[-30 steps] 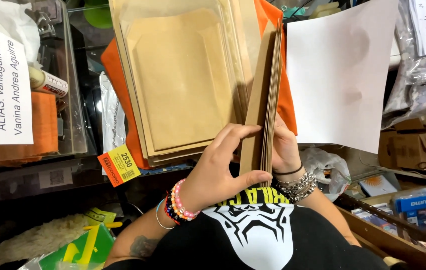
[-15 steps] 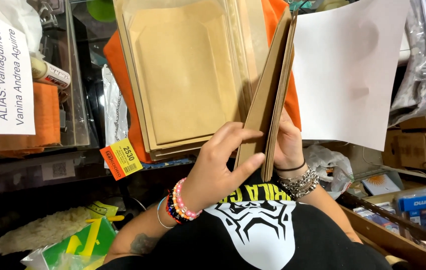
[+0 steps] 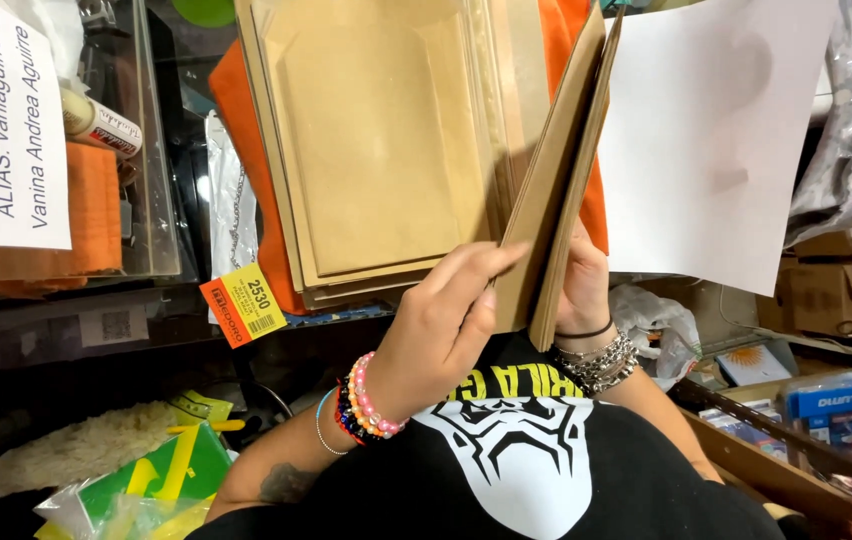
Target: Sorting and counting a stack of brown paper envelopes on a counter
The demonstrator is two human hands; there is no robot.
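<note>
A stack of brown padded envelopes (image 3: 376,150) lies flat on an orange cloth (image 3: 246,140). A few more brown envelopes (image 3: 558,190) stand on edge at the stack's right side, slightly fanned apart. My left hand (image 3: 436,335), with bead bracelets on the wrist, pinches the lower edge of these upright envelopes from the left. Behind them on the right, my right hand (image 3: 578,290), with silver bracelets, supports them; its fingers are mostly hidden.
A white paper sheet (image 3: 716,140) lies to the right of the envelopes. A clear plastic box (image 3: 96,200) with a white label stands at the left, and an orange and yellow price tag (image 3: 243,305) hangs below the cloth. A fluffy duster (image 3: 76,455) lies at lower left; small boxes (image 3: 831,405) lie at lower right.
The upright envelopes have tilted to the right and fanned open a little. My left fingers have slid further along their lower edge.
</note>
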